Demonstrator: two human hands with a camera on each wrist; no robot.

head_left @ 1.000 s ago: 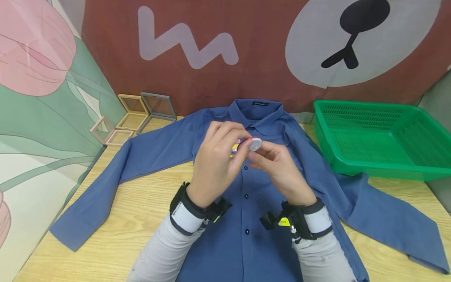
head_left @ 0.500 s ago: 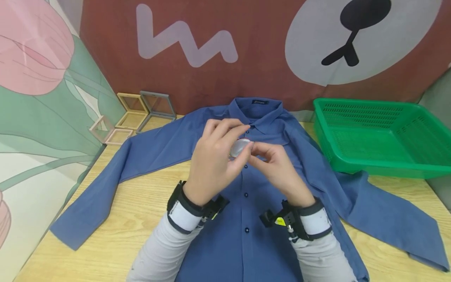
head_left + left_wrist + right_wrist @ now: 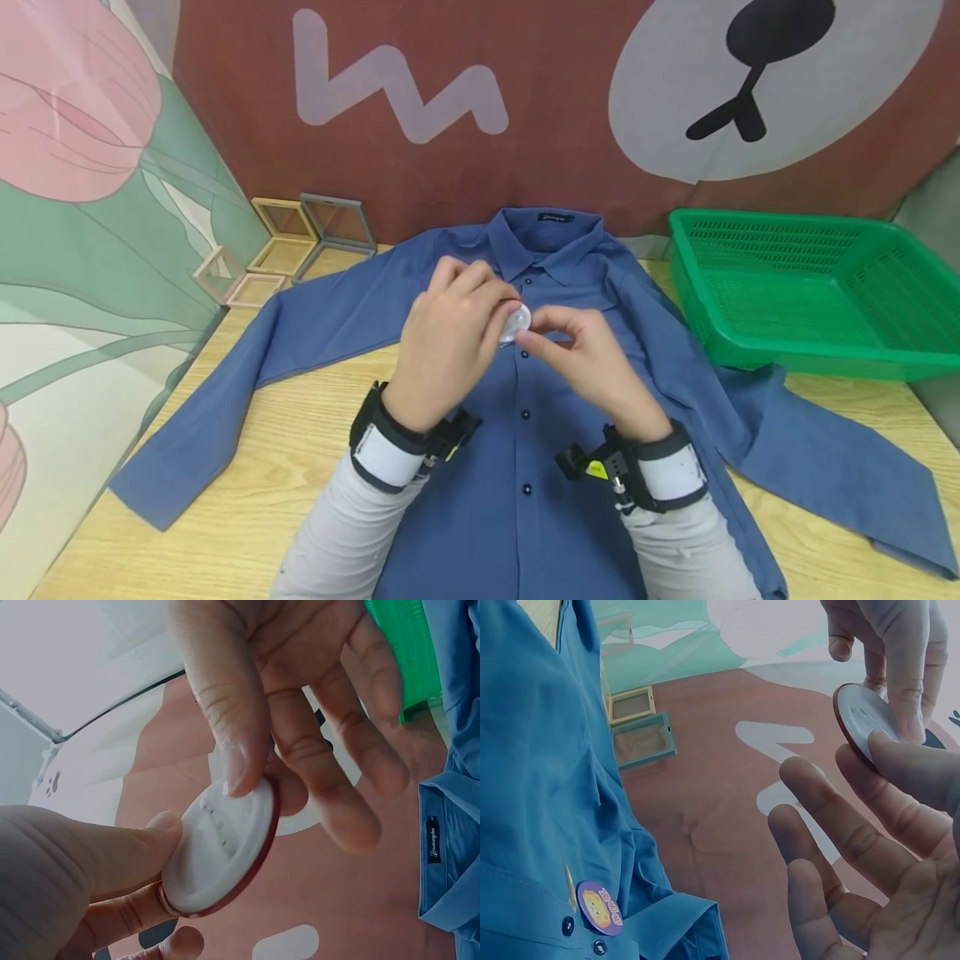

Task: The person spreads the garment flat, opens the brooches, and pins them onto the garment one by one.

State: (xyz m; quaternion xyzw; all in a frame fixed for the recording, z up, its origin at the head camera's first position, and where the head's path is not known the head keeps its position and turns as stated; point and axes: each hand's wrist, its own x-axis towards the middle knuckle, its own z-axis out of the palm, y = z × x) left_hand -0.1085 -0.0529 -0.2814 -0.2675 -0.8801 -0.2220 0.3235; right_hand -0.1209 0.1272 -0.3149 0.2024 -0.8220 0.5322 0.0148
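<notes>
Both hands hold a round pin badge [image 3: 515, 323] above the blue shirt [image 3: 570, 442]. Its white back, with a raised bar across it, faces up, and a red rim shows in the left wrist view. My left hand [image 3: 450, 342] pinches one edge between thumb and fingers. The thumb and index finger of my right hand [image 3: 592, 354] pinch the opposite edge, while its other fingers spread apart in the right wrist view. On the shirt sits a purple badge with a yellow figure [image 3: 600, 907], near dark buttons; the hands hide it in the head view.
The shirt lies spread on a wooden table [image 3: 300, 450], sleeves out to both sides. A green basket [image 3: 817, 358] stands at the back right, over part of a sleeve. Several small hinged frames [image 3: 281, 258] stand at the back left against a printed backdrop [image 3: 562, 150].
The badge has moved a little left and down, and its white back has turned to show more. My left hand has shifted slightly left. The shirt and basket stay put.
</notes>
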